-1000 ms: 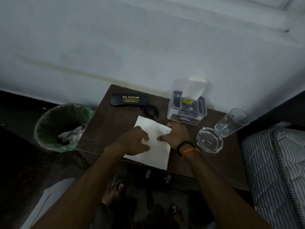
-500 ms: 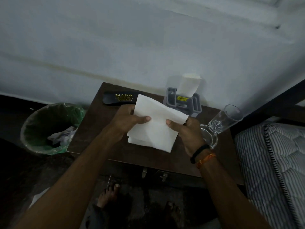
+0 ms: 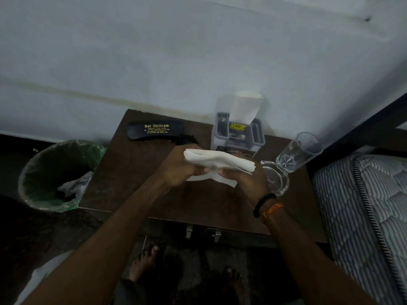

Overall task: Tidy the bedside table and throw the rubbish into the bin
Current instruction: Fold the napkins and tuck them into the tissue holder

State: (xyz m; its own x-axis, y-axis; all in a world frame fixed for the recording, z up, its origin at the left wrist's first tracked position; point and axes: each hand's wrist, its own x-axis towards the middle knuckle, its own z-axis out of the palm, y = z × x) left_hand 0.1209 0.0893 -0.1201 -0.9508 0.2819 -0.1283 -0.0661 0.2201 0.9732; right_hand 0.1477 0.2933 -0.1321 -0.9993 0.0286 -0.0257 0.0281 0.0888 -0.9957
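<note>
Both hands hold a white paper napkin [image 3: 220, 160] above the middle of the dark wooden bedside table [image 3: 136, 190]. The napkin is folded over into a thick strip. My left hand [image 3: 178, 168] grips its left end and my right hand [image 3: 244, 181] grips it from below on the right. A round bin [image 3: 44, 172] with a green liner stands on the floor left of the table, with crumpled paper inside it.
A black spectacle case [image 3: 154, 130] lies at the table's back left. A grey napkin holder [image 3: 237, 135] with white napkins stands against the wall. A tall glass [image 3: 301, 150] and a glass ashtray [image 3: 277, 181] sit at the right. A striped mattress [image 3: 363, 216] borders the table's right.
The napkin lay flat on the table under both hands; it was lifted off the table and is now folded over into a narrower strip between my hands.
</note>
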